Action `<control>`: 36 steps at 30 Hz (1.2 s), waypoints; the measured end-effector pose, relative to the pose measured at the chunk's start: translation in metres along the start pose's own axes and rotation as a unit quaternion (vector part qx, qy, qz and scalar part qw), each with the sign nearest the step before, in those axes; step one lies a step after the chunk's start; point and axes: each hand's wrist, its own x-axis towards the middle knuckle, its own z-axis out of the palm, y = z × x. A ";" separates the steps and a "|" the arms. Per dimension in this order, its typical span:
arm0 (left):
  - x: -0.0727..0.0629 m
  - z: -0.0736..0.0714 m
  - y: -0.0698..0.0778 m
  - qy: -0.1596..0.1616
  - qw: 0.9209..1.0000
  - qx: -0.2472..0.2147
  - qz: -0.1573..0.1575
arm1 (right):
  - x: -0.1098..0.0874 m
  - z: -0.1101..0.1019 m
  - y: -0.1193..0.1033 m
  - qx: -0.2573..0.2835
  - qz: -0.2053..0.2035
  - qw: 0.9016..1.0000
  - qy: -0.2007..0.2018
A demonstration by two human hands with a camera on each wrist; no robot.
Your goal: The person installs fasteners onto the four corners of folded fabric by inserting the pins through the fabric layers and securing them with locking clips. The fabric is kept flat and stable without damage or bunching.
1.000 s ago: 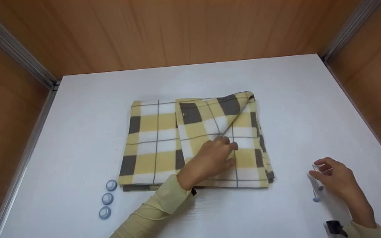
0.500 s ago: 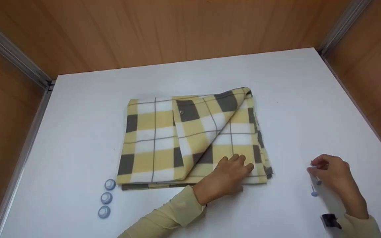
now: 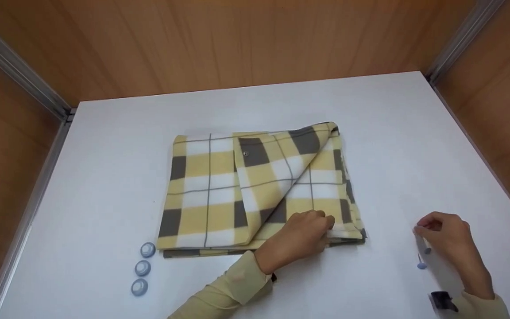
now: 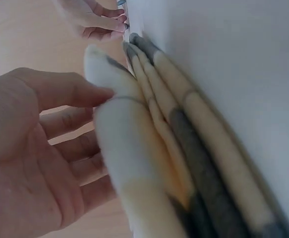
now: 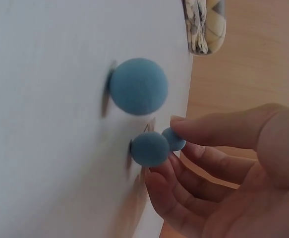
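A folded yellow, white and grey plaid fleece blanket [image 3: 202,190] lies on the white table. Its top layer is turned back diagonally. My left hand [image 3: 297,239] pinches an upper layer at the near right edge; in the left wrist view the thumb [image 4: 70,91] presses on it, fingers behind, and the layers beneath sag apart. Over at the right, my right hand [image 3: 450,237] pinches a blue round-headed pin [image 5: 174,140] between thumb and fingers. Two like pins stay on the table beside it, a nearer pin [image 3: 422,266] and a farther pin [image 3: 427,250].
Three grey-blue round caps stand in a row left of the blanket: a far cap [image 3: 148,249], a middle cap [image 3: 142,268] and a near cap [image 3: 139,287]. A small metallic spot [image 3: 245,153] shows on the turned-back layer. Wooden panels [image 3: 255,44] border the table.
My left hand has moved from the blanket's middle toward its near right edge and now lifts a layer there. My right hand has closed on a pin, staying in nearly the same place.
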 end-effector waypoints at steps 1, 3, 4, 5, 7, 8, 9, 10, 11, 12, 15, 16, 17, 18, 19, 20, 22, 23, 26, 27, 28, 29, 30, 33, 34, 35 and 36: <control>0.000 -0.001 -0.001 0.006 1.000 -0.012 0.000 | 0.000 -0.001 -0.001 0.001 -0.003 1.000 0.003; 0.000 -0.003 -0.003 0.019 0.999 -0.030 -0.002 | 0.000 -0.002 -0.003 0.003 -0.008 1.000 0.012; 0.000 -0.004 -0.004 0.026 0.999 -0.035 -0.002 | 0.001 -0.002 -0.004 0.005 -0.009 1.000 0.015; 0.000 -0.005 -0.005 0.033 0.999 -0.039 -0.002 | 0.001 -0.002 -0.005 0.007 -0.009 1.000 0.019; 0.000 -0.007 -0.006 0.046 0.998 -0.045 -0.003 | 0.001 -0.003 -0.008 0.007 -0.013 0.999 0.030; 0.000 -0.008 -0.007 0.050 0.998 -0.050 -0.006 | 0.001 -0.004 -0.008 0.007 -0.013 0.999 0.035; 0.000 -0.009 -0.007 0.053 0.997 -0.058 -0.009 | 0.001 -0.005 -0.009 0.006 -0.014 0.999 0.041; 0.000 -0.011 -0.008 0.056 0.996 -0.063 -0.010 | 0.001 -0.005 -0.010 0.004 -0.019 0.999 0.048; 0.000 -0.012 -0.008 0.058 0.996 -0.068 -0.010 | 0.001 -0.005 -0.011 0.004 -0.022 0.998 0.055; 0.000 -0.013 -0.009 0.062 0.995 -0.072 -0.009 | 0.001 -0.006 -0.012 0.003 -0.026 0.998 0.062; 0.000 -0.018 -0.011 0.073 0.994 -0.080 -0.004 | 0.000 -0.006 -0.015 0.007 -0.031 0.996 0.078; 0.000 -0.019 -0.012 0.077 0.994 -0.081 -0.001 | 0.000 -0.006 -0.017 0.008 -0.033 0.996 0.082; 0.000 -0.021 -0.012 0.081 0.993 -0.082 -0.001 | 0.000 -0.007 -0.018 0.011 -0.032 0.996 0.083; 0.000 -0.022 -0.013 0.085 0.993 -0.083 -0.001 | 0.000 -0.007 -0.020 0.012 -0.033 0.996 0.085; 0.000 -0.024 -0.014 0.088 0.992 -0.089 -0.003 | 0.000 -0.007 -0.021 0.015 -0.034 0.996 0.087; 0.000 -0.025 -0.015 0.094 0.991 -0.095 -0.005 | 0.000 -0.008 -0.023 0.017 -0.034 0.995 0.089; 0.000 -0.028 -0.016 0.105 0.989 -0.107 -0.009 | 0.001 -0.009 -0.026 0.022 -0.037 0.995 0.093; 0.000 -0.030 -0.017 0.112 0.987 -0.114 -0.011 | 0.001 -0.010 -0.029 0.027 -0.036 0.995 0.094; 0.000 -0.035 -0.019 0.137 0.981 -0.135 -0.015 | 0.002 -0.011 -0.036 0.042 -0.039 0.994 0.095; -0.001 -0.036 -0.020 0.146 0.979 -0.138 -0.016 | 0.002 -0.011 -0.038 0.046 -0.042 0.993 0.097; -0.001 -0.038 -0.021 0.155 0.978 -0.141 -0.016 | 0.002 -0.012 -0.041 0.052 -0.045 0.993 0.099; -0.001 -0.039 -0.022 0.164 0.976 -0.144 -0.017 | 0.002 -0.012 -0.044 0.057 -0.048 0.992 0.100; -0.001 -0.041 -0.023 0.171 0.974 -0.148 -0.018 | 0.002 -0.012 -0.046 0.061 -0.053 0.991 0.103; -0.003 -0.044 -0.026 0.188 0.970 -0.154 -0.020 | 0.003 -0.011 -0.054 0.070 -0.065 0.990 0.106; -0.003 -0.046 -0.027 0.191 0.968 -0.159 -0.022 | 0.003 -0.010 -0.057 0.072 -0.068 0.989 0.106; -0.004 -0.047 -0.028 0.194 0.967 -0.163 -0.024 | 0.003 -0.009 -0.059 0.075 -0.070 0.989 0.105; -0.005 -0.047 -0.028 0.196 0.966 -0.168 -0.025 | 0.003 -0.009 -0.062 0.078 -0.074 0.989 0.105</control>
